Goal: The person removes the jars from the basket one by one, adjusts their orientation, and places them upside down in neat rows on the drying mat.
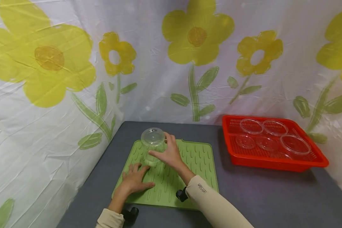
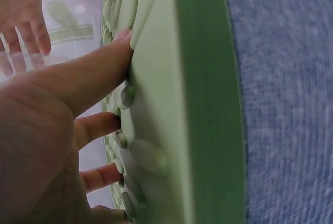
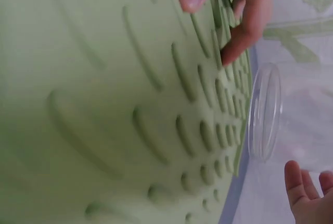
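Note:
A clear, round plastic container (image 1: 153,146) is at the far left part of the green ridged mat (image 1: 198,171). My right hand (image 1: 171,153) grips its side, the thumb toward me and the other fingers at the far right side. In the right wrist view, the ringed edge of the container (image 3: 265,112) shows beside the fingertips. Whether the container touches the mat, I cannot tell. With fingers spread, my left hand (image 1: 134,181) rests on the mat's near left part. Thumb and fingertips touch the ridges in the left wrist view, and nothing is in that hand.
At the right back of the dark grey table (image 1: 253,193) stands a red perforated basket (image 1: 273,163). Several clear, round plastic pieces (image 1: 294,144) lie in it. A white flower-printed curtain (image 1: 148,95) hangs behind and to both sides.

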`<state>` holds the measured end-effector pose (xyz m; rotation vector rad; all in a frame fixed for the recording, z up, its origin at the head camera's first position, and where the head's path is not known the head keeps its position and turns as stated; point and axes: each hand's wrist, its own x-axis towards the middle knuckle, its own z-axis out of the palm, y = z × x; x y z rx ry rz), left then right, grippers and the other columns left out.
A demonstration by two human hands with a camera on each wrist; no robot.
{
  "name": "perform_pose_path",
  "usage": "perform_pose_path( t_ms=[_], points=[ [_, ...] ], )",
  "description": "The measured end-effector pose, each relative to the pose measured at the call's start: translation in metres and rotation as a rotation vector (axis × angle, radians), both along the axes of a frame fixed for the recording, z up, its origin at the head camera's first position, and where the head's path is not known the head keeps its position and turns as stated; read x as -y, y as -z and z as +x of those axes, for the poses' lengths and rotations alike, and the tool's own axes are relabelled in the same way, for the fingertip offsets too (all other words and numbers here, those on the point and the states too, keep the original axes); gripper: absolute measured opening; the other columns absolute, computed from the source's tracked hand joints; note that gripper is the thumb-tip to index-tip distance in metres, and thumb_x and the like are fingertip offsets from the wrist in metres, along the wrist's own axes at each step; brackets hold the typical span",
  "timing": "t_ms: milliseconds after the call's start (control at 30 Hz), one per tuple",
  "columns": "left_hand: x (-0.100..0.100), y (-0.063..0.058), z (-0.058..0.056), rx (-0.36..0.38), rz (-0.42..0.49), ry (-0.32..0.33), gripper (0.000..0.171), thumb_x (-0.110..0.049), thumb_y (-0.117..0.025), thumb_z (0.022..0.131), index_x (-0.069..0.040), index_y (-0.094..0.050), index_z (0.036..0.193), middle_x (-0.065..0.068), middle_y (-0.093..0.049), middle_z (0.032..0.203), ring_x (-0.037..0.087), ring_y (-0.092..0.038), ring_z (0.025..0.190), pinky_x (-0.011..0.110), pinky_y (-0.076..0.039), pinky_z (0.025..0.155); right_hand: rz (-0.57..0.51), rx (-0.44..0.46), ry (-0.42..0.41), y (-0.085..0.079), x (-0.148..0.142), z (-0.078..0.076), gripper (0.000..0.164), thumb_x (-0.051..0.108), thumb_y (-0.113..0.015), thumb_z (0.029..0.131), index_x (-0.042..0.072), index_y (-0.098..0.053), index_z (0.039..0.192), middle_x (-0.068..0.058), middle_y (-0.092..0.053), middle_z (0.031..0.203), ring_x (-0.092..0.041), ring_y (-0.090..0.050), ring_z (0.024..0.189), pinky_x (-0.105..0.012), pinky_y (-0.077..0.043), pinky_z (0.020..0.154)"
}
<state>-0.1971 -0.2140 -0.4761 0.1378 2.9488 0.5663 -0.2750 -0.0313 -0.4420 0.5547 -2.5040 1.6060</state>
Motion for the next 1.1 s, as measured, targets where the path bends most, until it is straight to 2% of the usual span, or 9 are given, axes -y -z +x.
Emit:
perform_pose_path(
  t_ms=[200,367,500,733,1100],
  points=[
    [0.001,-0.001,0.001,-0.003,0.021,0.004,0.079,-0.051,-0.08,0.083,-0.014,-0.053,0.147,0.027,-0.037,0.151,0.056,-0.027,0.145,0.084,-0.023,0.105,-0.001,0.013,0.0,-0.001,0.019,-0.007,0.094,0.039,-0.086,0.082,0.014,-0.035,0.156,-0.015,-0.044,0.144,-0.036,-0.05,0.131,-0.054,-0.048,0.102],
    [0.001,-0.002,0.0,-0.003,0.018,0.002,0.078,-0.05,-0.081,0.083,-0.013,-0.053,0.146,0.028,-0.038,0.15,0.056,-0.027,0.145,0.084,-0.023,0.105,0.008,0.031,-0.007,-0.002,0.029,-0.011,0.094,0.038,-0.085,0.083,0.013,-0.033,0.157,-0.015,-0.043,0.147,-0.033,-0.05,0.132,-0.053,-0.049,0.104],
    [0.001,-0.003,-0.001,0.008,0.015,0.002,0.077,-0.049,-0.08,0.084,-0.013,-0.053,0.147,0.028,-0.037,0.15,0.056,-0.026,0.145,0.084,-0.023,0.105,0.005,0.055,-0.016,-0.001,0.035,-0.012,0.095,0.033,-0.086,0.083,0.01,-0.033,0.158,-0.017,-0.041,0.151,-0.035,-0.048,0.136,-0.057,-0.047,0.106],
    [0.0,-0.001,-0.002,0.023,0.008,0.003,0.078,-0.05,-0.079,0.085,-0.014,-0.052,0.148,0.027,-0.036,0.15,0.055,-0.027,0.145,0.084,-0.023,0.105,0.062,0.102,-0.017,0.004,0.04,-0.016,0.096,0.033,-0.084,0.084,0.008,-0.029,0.159,-0.018,-0.038,0.157,-0.037,-0.039,0.145,-0.058,-0.043,0.111],
    [0.001,-0.002,0.0,0.026,0.022,0.007,0.078,-0.05,-0.078,0.086,-0.015,-0.05,0.15,0.027,-0.035,0.151,0.057,-0.025,0.146,0.085,-0.021,0.105,0.075,0.113,-0.004,0.007,0.05,-0.021,0.097,0.034,-0.084,0.084,0.007,-0.029,0.159,-0.019,-0.039,0.156,-0.037,-0.039,0.145,-0.057,-0.043,0.111]
  ],
)
